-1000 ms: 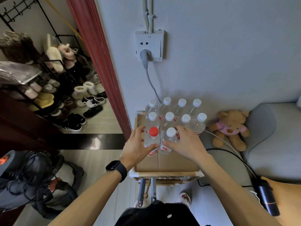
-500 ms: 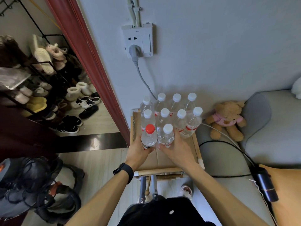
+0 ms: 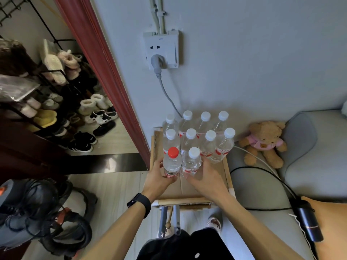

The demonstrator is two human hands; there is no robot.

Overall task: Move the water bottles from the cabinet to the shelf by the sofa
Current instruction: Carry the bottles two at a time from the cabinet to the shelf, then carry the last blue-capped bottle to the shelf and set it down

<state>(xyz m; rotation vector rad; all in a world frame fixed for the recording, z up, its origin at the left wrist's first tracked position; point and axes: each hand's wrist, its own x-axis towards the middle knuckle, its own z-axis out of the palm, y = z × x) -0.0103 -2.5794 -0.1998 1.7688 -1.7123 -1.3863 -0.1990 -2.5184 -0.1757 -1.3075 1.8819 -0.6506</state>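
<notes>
The red-capped clear plastic water bottle [image 3: 172, 162] stands upright in the left hand [image 3: 159, 178], whose thumb and fingers curl round its lower body. Touching it on the right, a white-capped clear plastic water bottle [image 3: 191, 163] is gripped the same way by the right hand [image 3: 207, 177]. Both hands are clamped, side by side, pressing the pair together. The two bottles appear to sit on the cardboard-lined top of the small wooden shelf [image 3: 187, 200], though their bases are hidden by the fingers.

Just beyond the hands, eight more white-capped bottles [image 3: 210, 136] stand in two tight rows against the wall.

To finish this placement well, I judge the pair should be nudged snug against the row beyond, bases flat. The fingers should then loosen gently and draw straight back toward the body, since tall, narrow bottles packed this close tip easily.

Right of the right hand lie the grey sofa [image 3: 309, 166] and a brown teddy bear [image 3: 264, 141]. Above the hands is a white wall socket [image 3: 160, 51].
</notes>
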